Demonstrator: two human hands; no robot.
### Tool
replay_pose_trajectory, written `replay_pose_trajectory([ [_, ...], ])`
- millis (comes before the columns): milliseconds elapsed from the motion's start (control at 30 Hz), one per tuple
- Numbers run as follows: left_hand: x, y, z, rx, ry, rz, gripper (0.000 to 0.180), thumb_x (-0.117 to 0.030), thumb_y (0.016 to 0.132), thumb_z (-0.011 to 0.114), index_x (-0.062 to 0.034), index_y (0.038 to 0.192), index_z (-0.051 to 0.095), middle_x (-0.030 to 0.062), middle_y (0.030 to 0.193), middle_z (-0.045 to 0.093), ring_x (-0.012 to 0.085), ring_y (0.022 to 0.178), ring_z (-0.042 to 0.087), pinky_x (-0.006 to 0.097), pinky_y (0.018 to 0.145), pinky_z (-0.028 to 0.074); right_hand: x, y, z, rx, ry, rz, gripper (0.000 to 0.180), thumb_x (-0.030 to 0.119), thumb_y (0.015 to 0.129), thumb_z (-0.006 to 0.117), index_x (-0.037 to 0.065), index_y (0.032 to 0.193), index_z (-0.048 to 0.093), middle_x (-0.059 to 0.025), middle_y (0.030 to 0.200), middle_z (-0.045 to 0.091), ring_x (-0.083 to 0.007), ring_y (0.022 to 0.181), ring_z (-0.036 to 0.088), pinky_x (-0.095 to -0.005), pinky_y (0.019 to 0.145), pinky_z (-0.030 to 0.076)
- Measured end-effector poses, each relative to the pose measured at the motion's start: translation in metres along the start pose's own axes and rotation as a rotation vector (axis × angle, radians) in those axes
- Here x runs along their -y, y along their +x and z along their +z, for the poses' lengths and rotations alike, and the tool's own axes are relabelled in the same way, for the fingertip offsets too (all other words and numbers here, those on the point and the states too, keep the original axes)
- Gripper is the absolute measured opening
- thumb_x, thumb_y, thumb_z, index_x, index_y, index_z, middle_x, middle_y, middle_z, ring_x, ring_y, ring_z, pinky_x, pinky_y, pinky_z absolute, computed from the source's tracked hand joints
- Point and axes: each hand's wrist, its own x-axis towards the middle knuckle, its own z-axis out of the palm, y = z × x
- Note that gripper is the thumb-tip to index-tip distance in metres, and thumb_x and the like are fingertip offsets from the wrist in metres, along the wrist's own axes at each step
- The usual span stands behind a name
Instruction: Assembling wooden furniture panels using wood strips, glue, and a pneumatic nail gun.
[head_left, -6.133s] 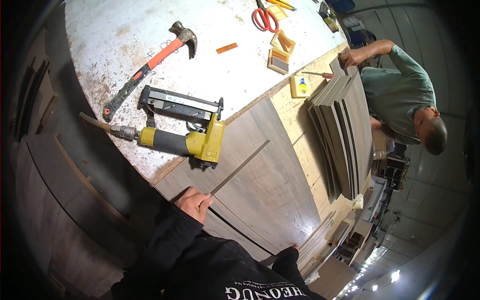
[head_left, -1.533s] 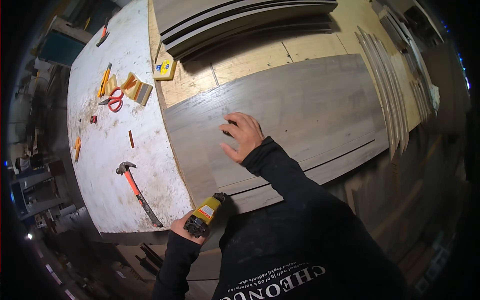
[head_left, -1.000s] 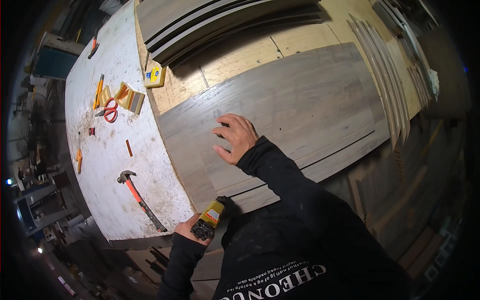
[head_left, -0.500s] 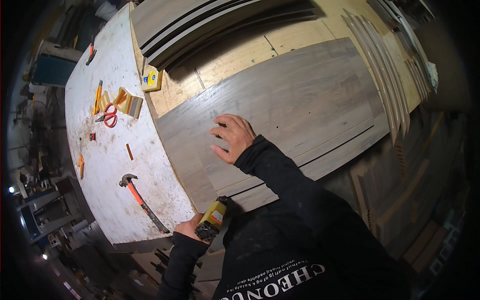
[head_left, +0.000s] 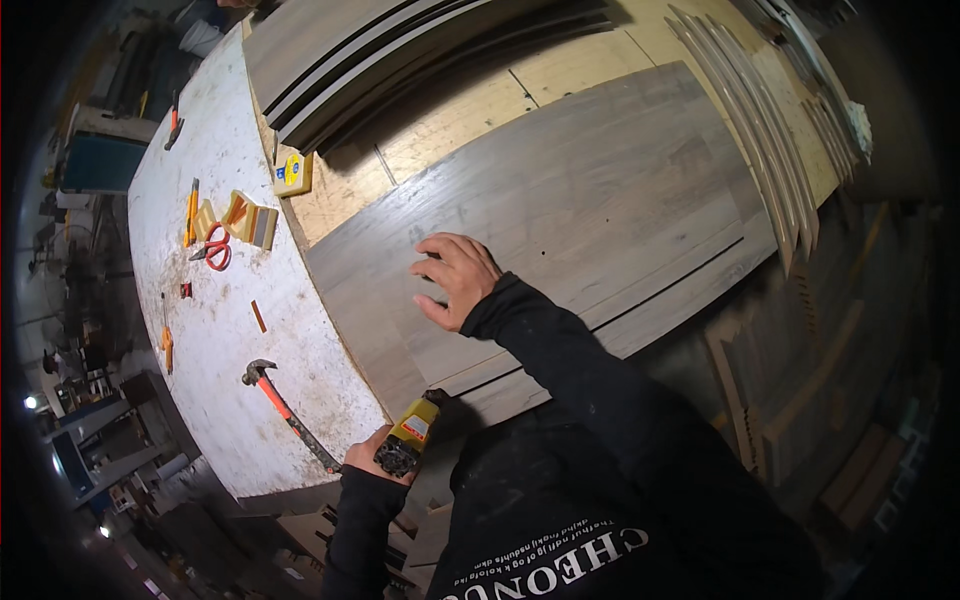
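Observation:
My right hand (head_left: 455, 280) lies flat, fingers apart, on a large grey wood panel (head_left: 600, 190) that has a curved cut line near its front edge. My left hand (head_left: 368, 458) grips a yellow nail gun (head_left: 408, 442) at the bench's near edge, held against the front edge of the panel. A hammer with an orange handle (head_left: 280, 405) lies on the white benchtop just left of that hand. Both my sleeves are black.
The white benchtop (head_left: 210, 180) carries red scissors (head_left: 214, 252), yellow wooden blocks (head_left: 240, 215), a small yellow box (head_left: 292, 172) and small orange bits. Stacked curved grey strips (head_left: 400, 50) lie at the far side, more curved strips (head_left: 770, 130) at right. Workshop clutter sits left.
Six seconds ago the nail gun lay on the bench; it is now in my left hand at the panel's edge. Over the last second both hands stay nearly still; the view shifts slightly.

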Motion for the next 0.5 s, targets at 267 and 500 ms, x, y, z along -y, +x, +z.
replay_pose_trajectory([
  [267, -0.012, 0.002, -0.007, 0.099, 0.021, -0.106, 0.04, -0.01, 0.056, 0.065, -0.0018, 0.095, 0.058, 0.0158, 0.075, 0.061, 0.0295, 0.072, 0.061, 0.03, 0.069, 0.048, -0.003, -0.002, 0.0, -0.004, 0.005, 0.022, 0.028, 0.017, 0.064, 0.067, 0.007, 0.088, 0.059, -0.0118, 0.105, 0.051, -0.0289, 0.104, 0.046, -0.0387, 0.088, 0.037],
  [500, 0.045, -0.034, 0.009, -0.046, -0.291, -0.129, 0.046, -0.014, 0.053, 0.068, -0.0035, 0.097, 0.058, 0.0147, 0.076, 0.062, 0.0299, 0.075, 0.062, 0.03, 0.07, 0.048, 0.001, 0.003, 0.0, -0.107, 0.013, -0.03, 0.017, 0.016, 0.064, 0.066, 0.008, 0.077, 0.058, -0.0093, 0.093, 0.054, -0.027, 0.094, 0.05, -0.0375, 0.081, 0.039],
])
